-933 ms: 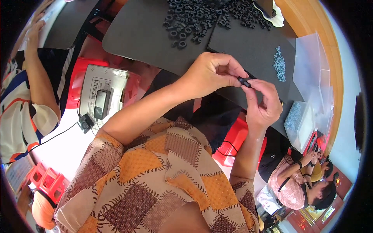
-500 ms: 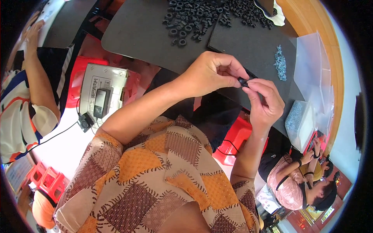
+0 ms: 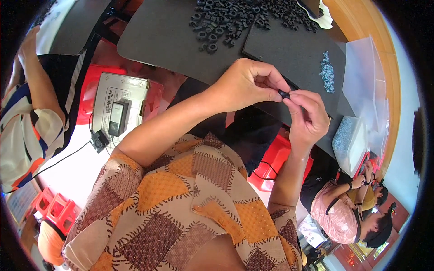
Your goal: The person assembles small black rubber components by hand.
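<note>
Between my two hands, above the edge of the dark table [image 3: 167,36], is a small black ring-like part [image 3: 283,94]. My left hand [image 3: 255,83] pinches it from the left with thumb and fingertips. From the right, the thumb and index finger of my right hand [image 3: 308,115] close on its other side. The fingertips cover most of the part. Past my hands lies a heap of black ring-shaped parts [image 3: 217,22], with a second heap of smaller black pieces [image 3: 289,16] to its right. A small pile of blue-grey bits [image 3: 327,74] lies right of my hands on a dark board [image 3: 294,49].
A clear plastic bin [image 3: 355,147] with blue bits stands at the right, by a translucent panel [image 3: 364,77]. At left, a box [image 3: 120,97] carries a black device [image 3: 118,119] with a cable. Red stools [image 3: 275,162] stand below. Other people sit left and lower right.
Both hands stay at nearly the same spot, still pinching the black part, with slight finger shifts. The person on the left has moved an arm a little.
</note>
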Demonstrator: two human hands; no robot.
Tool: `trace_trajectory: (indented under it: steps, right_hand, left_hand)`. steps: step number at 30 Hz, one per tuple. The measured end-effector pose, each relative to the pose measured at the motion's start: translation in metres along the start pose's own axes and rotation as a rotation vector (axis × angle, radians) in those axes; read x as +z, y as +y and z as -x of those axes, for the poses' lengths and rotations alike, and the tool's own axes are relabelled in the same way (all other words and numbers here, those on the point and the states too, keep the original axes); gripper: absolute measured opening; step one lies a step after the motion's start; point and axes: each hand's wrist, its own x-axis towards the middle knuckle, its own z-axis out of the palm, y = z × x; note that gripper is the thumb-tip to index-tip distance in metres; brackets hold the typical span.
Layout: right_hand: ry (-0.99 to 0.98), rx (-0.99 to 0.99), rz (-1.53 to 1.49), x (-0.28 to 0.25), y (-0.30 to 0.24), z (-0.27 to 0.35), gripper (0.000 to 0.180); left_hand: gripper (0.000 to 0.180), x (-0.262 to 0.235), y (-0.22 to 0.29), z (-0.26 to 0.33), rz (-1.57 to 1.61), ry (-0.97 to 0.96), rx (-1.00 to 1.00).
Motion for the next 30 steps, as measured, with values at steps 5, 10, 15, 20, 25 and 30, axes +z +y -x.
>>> trace_trajectory:
  steps: [5,10,15,20,25,30]
  right_hand:
    - [-0.036,-0.038,0.062,-0.004,-0.0029,-0.0035,0.022]
    - [-0.009,-0.026,0.052,-0.0022,-0.0011,-0.0005,0.02]
    - [0.066,-0.049,0.026,0.0025,-0.0003,-0.0003,0.019]
    - [0.029,-0.075,0.087,0.0003,-0.0023,-0.0036,0.017]
    - [0.005,-0.111,0.151,-0.0027,-0.0019,-0.0014,0.016]
    - [0.029,-0.083,0.142,-0.0008,0.0002,-0.0003,0.015]
  left_hand:
    - [0.015,-0.0007,-0.0004,-0.0028,-0.017,0.01,-0.006]
    - [0.017,-0.0003,0.0008,-0.0044,-0.03,0.01,-0.012]
    - [0.016,-0.0008,0.0008,-0.0062,-0.012,0.007,-0.021]
    - [0.016,-0.0018,0.0039,-0.0055,-0.035,0.014,-0.051]
    - [0.015,-0.0003,0.0015,-0.0053,-0.084,0.019,-0.02]
    - [0.016,0.0001,0.0038,-0.0047,-0.069,0.028,-0.034]
